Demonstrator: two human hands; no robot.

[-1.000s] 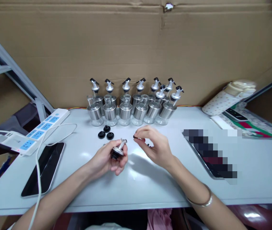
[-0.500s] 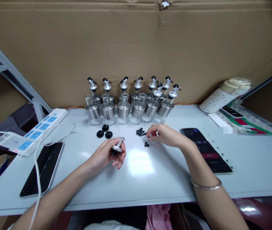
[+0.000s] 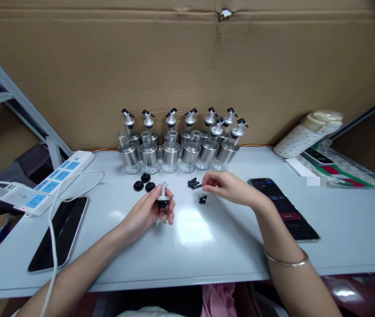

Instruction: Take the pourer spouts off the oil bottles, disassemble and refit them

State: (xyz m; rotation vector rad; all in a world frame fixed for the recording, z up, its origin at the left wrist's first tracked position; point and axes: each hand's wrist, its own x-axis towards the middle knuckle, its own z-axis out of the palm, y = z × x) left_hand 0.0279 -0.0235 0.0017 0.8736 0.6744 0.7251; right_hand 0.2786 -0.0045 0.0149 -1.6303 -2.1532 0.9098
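Observation:
My left hand is closed round a silver pourer spout with a black stopper below it, held upright above the table. My right hand is pinched shut just right of a small pile of black levers; whatever its fingertips may hold is too small to make out. Small black caps lie just below that hand. Beyond my left hand rest three round black stoppers. Glass oil bottles with steel bands stand in rows at the back, several topped with silver pourers with black levers.
On the left are a white power strip, its cable and a dark phone. To the right lie a phone showing a timer and a tilted white flask. A cardboard wall closes off the back.
The pourer spout in my left hand has turned from tilted to upright. My right hand stays by the levers and caps, its pinched fingers shifted slightly left and up.

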